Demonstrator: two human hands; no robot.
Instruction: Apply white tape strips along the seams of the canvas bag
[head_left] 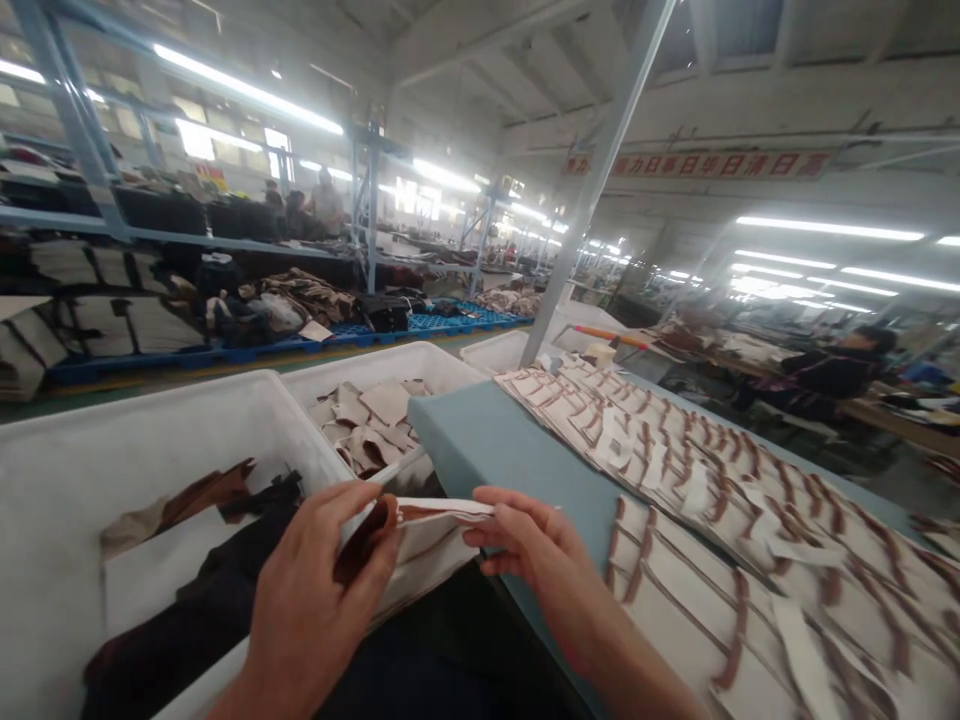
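Between my two hands is a cream fabric piece (431, 545) with a brown folded strip at its left end. My left hand (322, 580) is closed around that brown end, thumb in front and fingers behind. At the piece's right end, my right hand (532, 550) pinches the top edge between thumb and fingers. The piece hangs down from its upper edge, in front of a blue-grey table (487, 440). On the table's right lie rows of overlapping cream pieces with brown strips (675, 590), close to my right hand.
A white bin (300, 420) at left holds dark, brown and cream scraps. Behind it, another white bin (450, 360) contains beige pieces. A grey metal post (592, 200) rises by the table's far end. Shelving with bundled fabric stands behind. A seated person (832, 370) works at right.
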